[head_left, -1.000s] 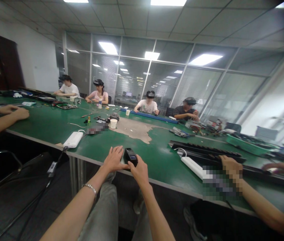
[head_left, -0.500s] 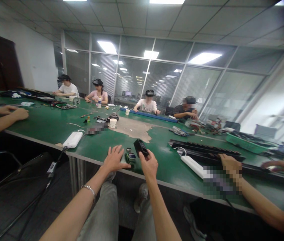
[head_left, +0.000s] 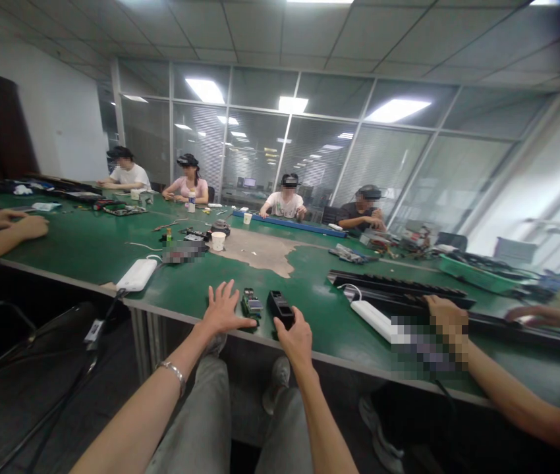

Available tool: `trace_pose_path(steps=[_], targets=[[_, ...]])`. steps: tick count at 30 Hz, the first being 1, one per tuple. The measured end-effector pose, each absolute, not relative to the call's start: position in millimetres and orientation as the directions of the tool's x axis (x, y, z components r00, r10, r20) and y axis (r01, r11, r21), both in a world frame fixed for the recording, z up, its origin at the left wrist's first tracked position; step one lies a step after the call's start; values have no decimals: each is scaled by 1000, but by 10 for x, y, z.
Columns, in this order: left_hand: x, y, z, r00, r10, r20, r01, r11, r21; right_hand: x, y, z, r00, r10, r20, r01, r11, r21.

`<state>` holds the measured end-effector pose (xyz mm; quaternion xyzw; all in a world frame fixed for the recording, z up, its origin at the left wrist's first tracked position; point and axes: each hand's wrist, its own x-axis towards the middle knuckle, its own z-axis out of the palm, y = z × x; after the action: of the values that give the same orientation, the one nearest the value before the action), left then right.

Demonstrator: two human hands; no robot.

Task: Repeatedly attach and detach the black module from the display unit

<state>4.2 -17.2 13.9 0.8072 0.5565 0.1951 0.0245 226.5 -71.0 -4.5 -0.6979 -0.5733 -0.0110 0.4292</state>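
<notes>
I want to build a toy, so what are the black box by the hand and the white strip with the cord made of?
The black box by the right hand looks like plastic: dark, mostly dull, with a shinier patch on top. The white power strip also seems to be plastic, smooth with a soft shine, though the picture can't prove it.

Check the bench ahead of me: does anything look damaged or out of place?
Yes: the green bench mat is worn away beside the white paper cup, leaving a ragged tan patch. Its irregular edges suggest damage, not a spill.
</notes>
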Motion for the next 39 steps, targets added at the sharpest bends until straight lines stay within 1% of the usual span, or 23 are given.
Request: trace_pose_path(steps=[3,6,8,11,13,15,19,24,28,32,36,39], targets=[[57,-170,129,315,905,285,886,-388,252,2224,-724,-77,314,769,557,860,19,-510],[70,-191,137,319,894,313,883,-401,245,2200,-740,-86,313,773,552,859,18,-512],[67,-212,148,328,887,325,876,-414,247,2199,-747,-52,330,788,520,836,12,-549],[49,-239,162,334,882,332,866,-426,260,2182,-743,73,403,796,451,742,5,-671],[34,-252,167,337,880,336,860,-433,270,2125,-731,192,430,797,424,670,32,-741],[19,-259,167,341,875,343,855,-441,274,2018,-712,308,405,806,431,644,83,-761],[-13,-257,155,346,867,359,850,-452,270,1735,-651,460,301,835,461,706,130,-696],[-40,-230,115,375,851,367,835,-482,267,1505,-581,525,262,866,427,776,75,-626],[-35,-201,72,346,864,365,851,-453,267,1466,-598,512,215,890,403,848,35,-529],[-27,-184,44,359,859,366,848,-464,256,1483,-655,422,196,901,386,890,2,-455],[-26,-184,47,352,859,371,850,-459,257,1495,-689,346,108,912,395,904,74,-421],[-24,-193,61,358,860,363,847,-463,262,1496,-686,323,131,897,422,897,74,-436]])
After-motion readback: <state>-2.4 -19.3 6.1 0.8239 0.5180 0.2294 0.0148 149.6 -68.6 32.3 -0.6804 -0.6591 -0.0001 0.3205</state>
